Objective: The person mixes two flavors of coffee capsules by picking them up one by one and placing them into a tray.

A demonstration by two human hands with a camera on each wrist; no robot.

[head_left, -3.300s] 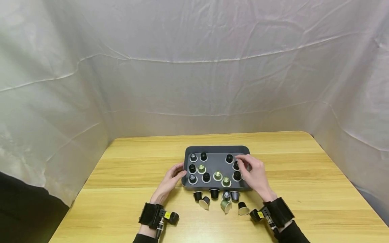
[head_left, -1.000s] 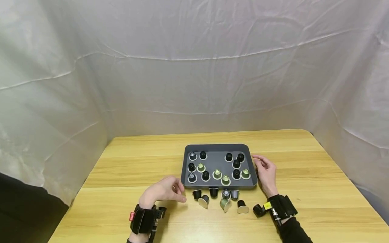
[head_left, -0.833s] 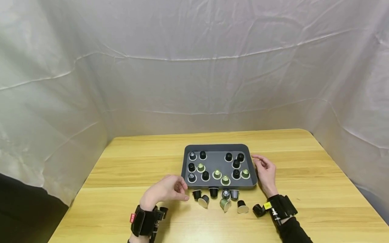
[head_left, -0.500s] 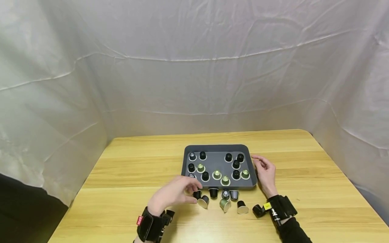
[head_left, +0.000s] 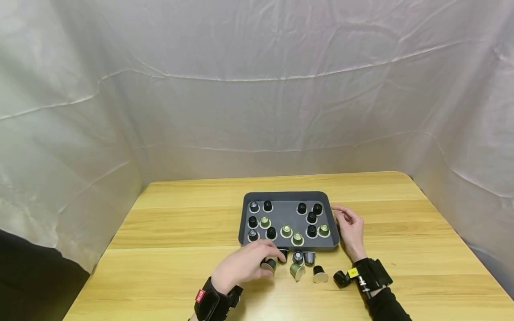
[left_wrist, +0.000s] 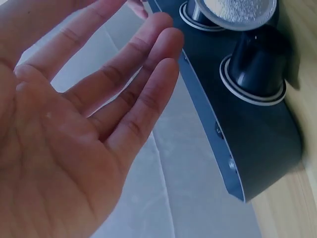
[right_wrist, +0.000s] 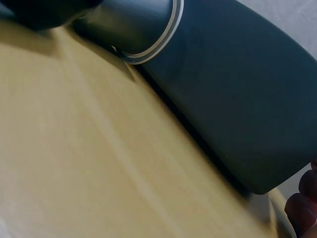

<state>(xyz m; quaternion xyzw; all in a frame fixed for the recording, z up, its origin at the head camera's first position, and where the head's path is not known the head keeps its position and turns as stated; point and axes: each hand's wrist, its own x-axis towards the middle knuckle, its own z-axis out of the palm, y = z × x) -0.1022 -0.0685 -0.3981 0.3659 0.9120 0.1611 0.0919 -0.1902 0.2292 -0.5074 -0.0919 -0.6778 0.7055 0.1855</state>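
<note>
Several coffee capsules, black, silver-grey and green, stand lids down in a dark grey tray [head_left: 287, 214]. My left hand [head_left: 249, 263] reaches over the row of capsules in front of the tray, holding nothing, its fingers spread and gently bent. Its thumb is right beside a black capsule with a cream lid [head_left: 271, 264], and its fingertips overlap another black capsule [head_left: 283, 254]. In the left wrist view, a black capsule [left_wrist: 260, 62] lies past the fingertips, against the tray wall [left_wrist: 267, 153]. My right hand [head_left: 351, 229] rests at the tray's right edge, fingers loosely bent, holding nothing.
More capsules lie on the wooden table [head_left: 172, 232]: a green one [head_left: 297, 271] on its side, a silver-grey one [head_left: 309, 257] against the tray, and a black one [head_left: 320, 274] towards my right wrist. Pale sheeting [head_left: 257, 116] hangs behind and beside the table.
My right hand has left the tray's inside for its right edge. My left hand has let go of the tray's left edge, dropped nearer, then moved right over the loose capsules.
</note>
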